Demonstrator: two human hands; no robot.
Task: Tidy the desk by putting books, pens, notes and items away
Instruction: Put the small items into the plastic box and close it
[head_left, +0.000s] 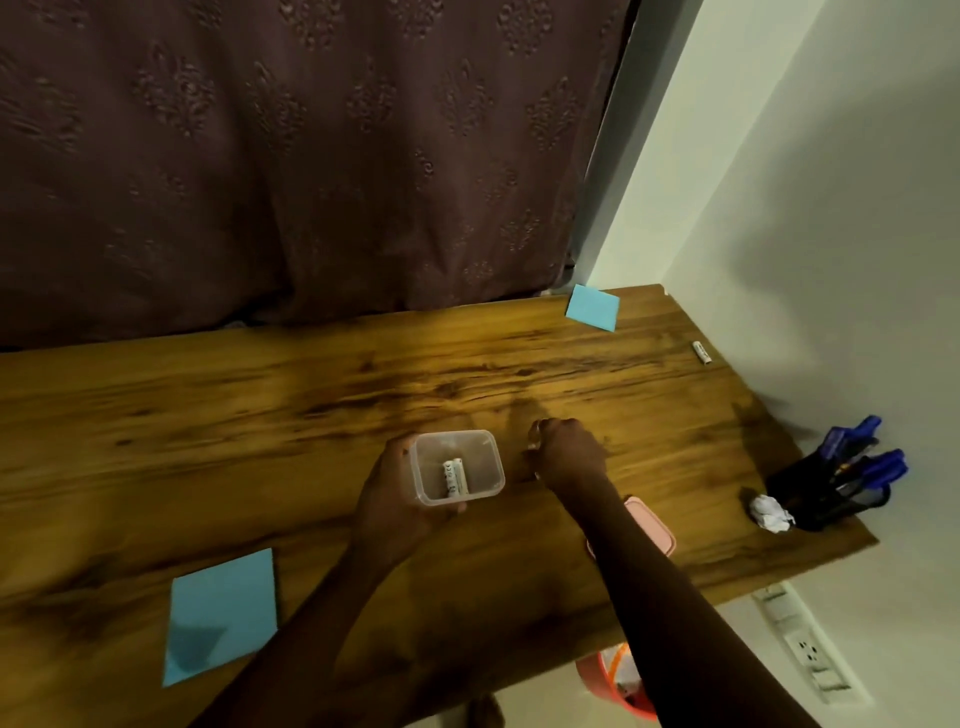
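The left grip (400, 499) is clasped around the near-left side of a clear plastic container (485, 470), with the thumb on its near wall, holding it upright over the middle of the wooden table (260, 415). Two white batteries (454, 478) lie side by side on the container's floor.

Just right of the container, the right grip (569, 452) hangs knuckles-up with its fingers curled under. Something small and pale shows at the fingertips, possibly another battery, but the view is too dim to tell whether the fingers pinch anything. The right forearm crosses over a pink lid (657, 527) that lies flat near the table's right edge.

A loose battery (701, 352) lies at the far right of the table, close to the wall and well apart from both hands. One blue note (592, 307) sits at the far right corner, and another blue note (223, 613) lies flat at the near left.

At the right edge stands a black pen holder (810, 501) filled with blue pens (883, 465), and a crumpled white paper (772, 513) touches its left side. An orange bin (597, 680) shows under the table's near right edge. A dark patterned curtain (311, 156) hangs behind the table.
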